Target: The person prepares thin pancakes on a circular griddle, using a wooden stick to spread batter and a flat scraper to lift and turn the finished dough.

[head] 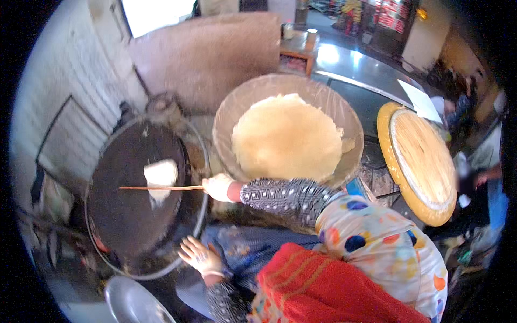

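My right hand (217,187) grips a thin wooden stick (181,187) at its near end, reaching over the ring's edge. The stick lies across a round dark griddle (121,202) at the left. On the griddle is a pale, folded-looking piece (160,173), blurred; whether it is dough or cloth is unclear. The stick crosses its lower part. A metal ring (200,224) surrounds the griddle. My left hand (202,256) is beside the ring's lower right side, empty, with fingers spread. Beyond my right forearm, a wide brown basin (226,109) holds thin round flatbreads (286,137).
A round board (424,157) with a yellow rim (385,141) leans at the right. A silvery metal bowl (133,300) sits at the lower left. A shiny counter (351,64) runs behind the basin. At the far right, part of another person's arm (490,175) shows.
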`<action>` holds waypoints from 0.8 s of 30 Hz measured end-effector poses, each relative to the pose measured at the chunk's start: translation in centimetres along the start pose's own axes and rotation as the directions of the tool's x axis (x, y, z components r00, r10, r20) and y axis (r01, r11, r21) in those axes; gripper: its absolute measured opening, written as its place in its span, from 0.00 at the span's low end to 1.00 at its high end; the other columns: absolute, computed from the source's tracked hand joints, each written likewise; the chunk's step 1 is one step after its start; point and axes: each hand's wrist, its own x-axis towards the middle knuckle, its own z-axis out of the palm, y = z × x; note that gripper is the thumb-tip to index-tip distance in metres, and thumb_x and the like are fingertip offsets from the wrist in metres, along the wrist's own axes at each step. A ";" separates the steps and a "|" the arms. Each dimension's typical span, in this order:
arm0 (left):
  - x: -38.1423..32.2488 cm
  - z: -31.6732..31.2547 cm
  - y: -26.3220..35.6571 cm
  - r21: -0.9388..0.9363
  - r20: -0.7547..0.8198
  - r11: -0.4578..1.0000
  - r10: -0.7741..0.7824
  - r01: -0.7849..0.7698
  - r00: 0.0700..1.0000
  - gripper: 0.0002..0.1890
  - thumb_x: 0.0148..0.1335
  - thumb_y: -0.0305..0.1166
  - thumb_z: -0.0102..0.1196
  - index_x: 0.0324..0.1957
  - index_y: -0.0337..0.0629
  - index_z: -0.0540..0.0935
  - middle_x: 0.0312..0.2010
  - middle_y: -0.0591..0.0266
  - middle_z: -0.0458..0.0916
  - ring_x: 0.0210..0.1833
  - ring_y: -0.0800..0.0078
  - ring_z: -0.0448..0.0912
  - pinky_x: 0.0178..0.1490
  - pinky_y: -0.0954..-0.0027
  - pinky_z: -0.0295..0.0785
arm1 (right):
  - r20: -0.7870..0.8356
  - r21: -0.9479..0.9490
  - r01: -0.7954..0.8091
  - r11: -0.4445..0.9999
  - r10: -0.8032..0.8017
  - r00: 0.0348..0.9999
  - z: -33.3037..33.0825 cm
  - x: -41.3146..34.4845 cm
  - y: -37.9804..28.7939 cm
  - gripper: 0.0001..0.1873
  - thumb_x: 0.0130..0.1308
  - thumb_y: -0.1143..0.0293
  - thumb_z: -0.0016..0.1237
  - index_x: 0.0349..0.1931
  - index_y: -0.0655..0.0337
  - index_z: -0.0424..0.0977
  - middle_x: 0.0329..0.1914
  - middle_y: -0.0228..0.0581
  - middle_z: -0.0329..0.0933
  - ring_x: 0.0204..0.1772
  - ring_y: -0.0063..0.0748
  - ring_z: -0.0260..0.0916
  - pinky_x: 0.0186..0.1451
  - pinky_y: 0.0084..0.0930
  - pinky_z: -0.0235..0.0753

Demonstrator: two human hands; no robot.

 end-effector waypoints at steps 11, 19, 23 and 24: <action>0.1 -1.5 -1.9 0.028 0.123 0.999 -0.030 0.027 0.992 0.41 0.61 0.49 0.51 0.70 0.34 0.59 0.71 0.48 0.60 0.75 0.53 0.53 0.76 0.44 0.34 | -0.089 -0.101 -0.042 0.994 0.033 0.996 0.5 3.5 -0.3 0.11 0.67 0.68 0.38 0.37 0.64 0.73 0.29 0.44 0.82 0.33 0.43 0.81 0.32 0.39 0.80; 0.9 -1.4 -1.3 0.051 0.100 0.999 -0.008 0.002 0.995 0.40 0.61 0.51 0.51 0.68 0.32 0.63 0.69 0.46 0.63 0.73 0.49 0.57 0.75 0.39 0.37 | 0.004 -0.024 -0.152 0.988 0.152 0.988 -0.2 4.9 1.9 0.17 0.72 0.59 0.39 0.42 0.67 0.73 0.36 0.53 0.81 0.39 0.52 0.80 0.44 0.44 0.80; 0.3 -1.3 -2.2 0.066 0.153 0.996 -0.073 0.063 0.986 0.39 0.62 0.51 0.49 0.69 0.33 0.62 0.70 0.47 0.62 0.74 0.50 0.55 0.75 0.39 0.33 | 0.068 -0.002 0.031 1.000 -0.031 0.997 -1.8 1.5 -3.1 0.17 0.72 0.59 0.39 0.42 0.67 0.72 0.36 0.57 0.81 0.40 0.55 0.80 0.46 0.46 0.79; 0.6 -1.4 -1.9 0.068 0.151 0.996 -0.073 0.064 0.986 0.39 0.63 0.50 0.49 0.69 0.33 0.62 0.70 0.48 0.61 0.75 0.51 0.55 0.75 0.39 0.34 | 0.115 -0.056 0.023 0.998 -0.016 0.993 -1.0 1.4 -1.8 0.18 0.72 0.59 0.38 0.42 0.66 0.72 0.36 0.57 0.81 0.40 0.55 0.80 0.46 0.46 0.79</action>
